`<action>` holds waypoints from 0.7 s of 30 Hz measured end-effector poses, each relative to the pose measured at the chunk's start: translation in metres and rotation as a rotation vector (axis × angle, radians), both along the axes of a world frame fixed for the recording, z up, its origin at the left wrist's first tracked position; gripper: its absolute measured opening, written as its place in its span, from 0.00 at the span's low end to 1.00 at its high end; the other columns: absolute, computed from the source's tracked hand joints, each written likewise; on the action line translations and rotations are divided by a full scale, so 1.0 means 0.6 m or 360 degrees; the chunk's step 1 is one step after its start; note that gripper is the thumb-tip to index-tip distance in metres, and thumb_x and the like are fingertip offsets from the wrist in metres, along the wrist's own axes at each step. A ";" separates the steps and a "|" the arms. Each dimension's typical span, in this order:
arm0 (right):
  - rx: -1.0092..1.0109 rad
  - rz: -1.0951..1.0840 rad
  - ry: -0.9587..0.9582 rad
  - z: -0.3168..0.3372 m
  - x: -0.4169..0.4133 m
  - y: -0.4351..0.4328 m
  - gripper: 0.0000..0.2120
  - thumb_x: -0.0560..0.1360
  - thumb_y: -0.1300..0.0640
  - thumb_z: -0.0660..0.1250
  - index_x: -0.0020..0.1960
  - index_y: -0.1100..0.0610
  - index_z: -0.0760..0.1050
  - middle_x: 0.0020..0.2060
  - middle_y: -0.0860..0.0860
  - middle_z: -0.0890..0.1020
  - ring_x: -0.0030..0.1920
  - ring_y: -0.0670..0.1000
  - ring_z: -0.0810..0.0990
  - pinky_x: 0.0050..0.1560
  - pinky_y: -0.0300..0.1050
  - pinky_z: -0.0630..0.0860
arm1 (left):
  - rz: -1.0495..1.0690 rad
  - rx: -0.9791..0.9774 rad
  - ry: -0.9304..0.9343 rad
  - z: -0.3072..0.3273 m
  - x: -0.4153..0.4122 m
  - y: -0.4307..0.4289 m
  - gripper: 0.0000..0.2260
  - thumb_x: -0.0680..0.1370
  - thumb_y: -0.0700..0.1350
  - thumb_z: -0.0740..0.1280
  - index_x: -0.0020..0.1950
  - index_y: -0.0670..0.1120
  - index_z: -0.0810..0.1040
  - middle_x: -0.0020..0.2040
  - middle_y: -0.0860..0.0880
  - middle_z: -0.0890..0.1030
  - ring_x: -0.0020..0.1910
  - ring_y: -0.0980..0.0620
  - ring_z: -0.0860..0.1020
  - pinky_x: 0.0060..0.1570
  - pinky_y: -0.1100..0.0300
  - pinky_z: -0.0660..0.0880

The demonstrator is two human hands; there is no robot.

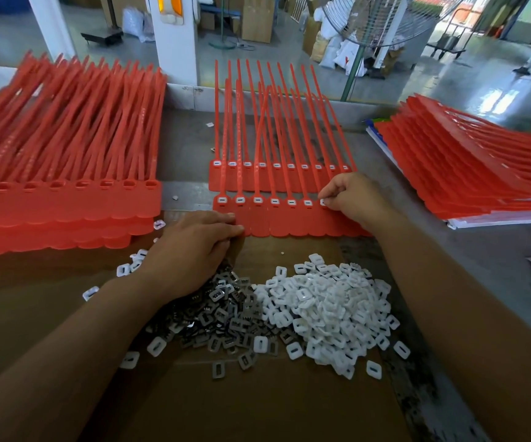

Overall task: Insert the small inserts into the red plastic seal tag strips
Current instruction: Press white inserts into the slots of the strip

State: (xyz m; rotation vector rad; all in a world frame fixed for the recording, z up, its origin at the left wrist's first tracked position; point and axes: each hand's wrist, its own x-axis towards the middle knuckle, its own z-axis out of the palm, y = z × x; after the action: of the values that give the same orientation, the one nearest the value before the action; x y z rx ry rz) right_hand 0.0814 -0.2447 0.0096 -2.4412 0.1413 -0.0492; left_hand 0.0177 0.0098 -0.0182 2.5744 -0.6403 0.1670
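- The white inserts (328, 301) in the heap look like moulded plastic, smooth with a soft sheen.
- Touching that heap's left side, the grey inserts (222, 314) look like thin stamped metal, dull with a few bright glints.
- Just beyond the heap, the red seal tag strips (289, 218) are smooth, semi-matt plastic.
- The left stack (66, 205) and right stack (481, 167) are the same red plastic.
- Under the heap, the cardboard sheet (257, 406) is brown and matt.
- Right of the heap, the tabletop (481, 275) is grey, matt, scuffed and dark-stained.
- Under the right stack lie matt white paper sheets (506, 221).
- Far beyond the heap, the floor (468, 81) is glossy.
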 end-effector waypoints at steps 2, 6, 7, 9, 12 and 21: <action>0.0026 -0.0037 -0.0009 -0.001 0.002 0.000 0.12 0.70 0.65 0.69 0.35 0.49 0.76 0.38 0.45 0.77 0.41 0.41 0.72 0.45 0.35 0.68 | -0.0001 -0.0004 -0.0005 0.001 0.000 0.000 0.15 0.77 0.41 0.60 0.63 0.49 0.74 0.67 0.51 0.72 0.67 0.52 0.66 0.67 0.56 0.60; 0.0112 -0.0072 0.0003 0.001 0.004 -0.001 0.07 0.69 0.66 0.71 0.43 0.56 0.82 0.39 0.46 0.78 0.37 0.37 0.70 0.38 0.30 0.64 | 0.0001 0.0008 -0.0013 0.001 0.000 0.000 0.15 0.77 0.41 0.59 0.64 0.49 0.74 0.67 0.51 0.71 0.67 0.52 0.66 0.67 0.57 0.60; 0.0132 -0.0086 0.0007 0.001 0.004 -0.001 0.08 0.68 0.67 0.71 0.44 0.57 0.82 0.39 0.46 0.78 0.37 0.37 0.70 0.39 0.30 0.65 | 0.0000 0.0012 -0.0012 0.001 0.000 0.000 0.15 0.78 0.41 0.59 0.64 0.49 0.74 0.67 0.51 0.71 0.67 0.52 0.66 0.67 0.57 0.60; 0.0158 -0.0119 0.0035 0.004 0.005 0.000 0.08 0.67 0.67 0.71 0.44 0.57 0.82 0.39 0.47 0.79 0.37 0.37 0.70 0.43 0.32 0.66 | 0.0001 0.0008 -0.0014 0.001 -0.001 0.000 0.15 0.78 0.42 0.59 0.64 0.49 0.74 0.67 0.51 0.71 0.66 0.52 0.66 0.67 0.57 0.60; 0.0154 -0.0164 0.0112 0.014 0.008 0.003 0.09 0.66 0.68 0.72 0.39 0.55 0.81 0.39 0.47 0.79 0.41 0.39 0.72 0.50 0.38 0.68 | 0.0006 0.0012 -0.0022 0.001 -0.001 -0.002 0.15 0.78 0.42 0.59 0.64 0.50 0.74 0.67 0.52 0.71 0.66 0.52 0.66 0.66 0.58 0.59; 0.0204 -0.0242 0.0276 0.022 0.022 0.002 0.07 0.67 0.69 0.67 0.41 0.59 0.79 0.51 0.60 0.81 0.48 0.54 0.79 0.53 0.44 0.75 | -0.0002 0.0027 -0.0031 0.002 0.000 -0.003 0.15 0.77 0.41 0.60 0.63 0.49 0.74 0.67 0.51 0.72 0.66 0.52 0.67 0.66 0.58 0.60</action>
State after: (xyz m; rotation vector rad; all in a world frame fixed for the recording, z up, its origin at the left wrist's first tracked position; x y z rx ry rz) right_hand 0.0946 -0.2433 0.0225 -2.3002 0.3952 0.1019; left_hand 0.0175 0.0081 -0.0171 2.5915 -0.6529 0.1878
